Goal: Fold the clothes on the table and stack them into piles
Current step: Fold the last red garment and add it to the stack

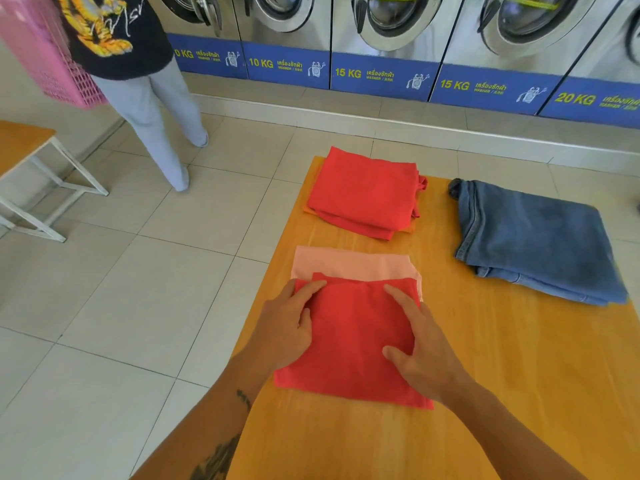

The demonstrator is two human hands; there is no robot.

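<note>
Two bare forearms reach in from the bottom edge over the orange wooden worktop (519,375), and both hands rest flat on a folded red cloth (353,341) lying near the worktop's left edge. The red cloth is a rough rectangle whose long axis runs away from the camera, tilted slightly so that its near end sits further right than its far end. The left hand (287,327) lies on the cloth's left border, fingers loosely spread and extended toward the far left corner, palm down, pinching nothing. The right hand (419,348) presses on the right side of the cloth, fingers extended forward and thumb splayed inward across the fabric, also open and flat rather than gripping. The far end of the red cloth overlaps a folded pale pink garment (349,263), which shows as a band running left to right just beyond the fingertips. Farther along the worktop sits a folded red pile (367,192) with an orange layer peeking out underneath at its left edge. To the right, well apart from the red things, lies a stack of folded blue jeans (533,237), long axis running away from the camera. Beyond the worktop stands a row of washing machines (381,36), and a person (138,81) with a pink basket (45,57) stands on the tiled floor.
</note>
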